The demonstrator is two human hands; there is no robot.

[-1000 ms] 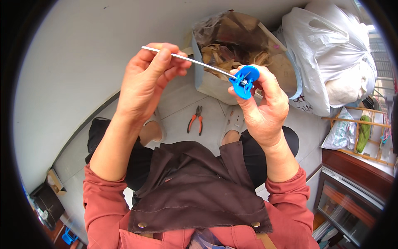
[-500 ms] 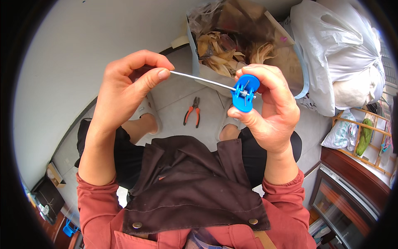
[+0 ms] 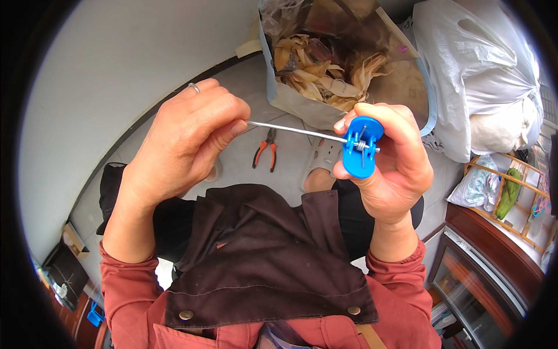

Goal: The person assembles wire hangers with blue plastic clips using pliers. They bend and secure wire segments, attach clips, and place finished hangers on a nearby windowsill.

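My left hand has its thumb and fingers closed on the near-left end of a thin metal rod. The rod runs right and slightly down into a blue plastic clip, passing through its middle beside a small coiled spring. My right hand grips the clip between thumb and fingers, with the spring side facing up. Below the rod, pliers with orange and black handles lie on the floor, touched by neither hand.
Ahead stands an open bag holding dry corn husks. A stuffed white plastic bag is to its right. A wooden rack with a green vegetable is far right. A pale wall curves along the left.
My left hand has turned over, its fingers curling further around the rod's end. My right hand and the clip have moved a little right and down.
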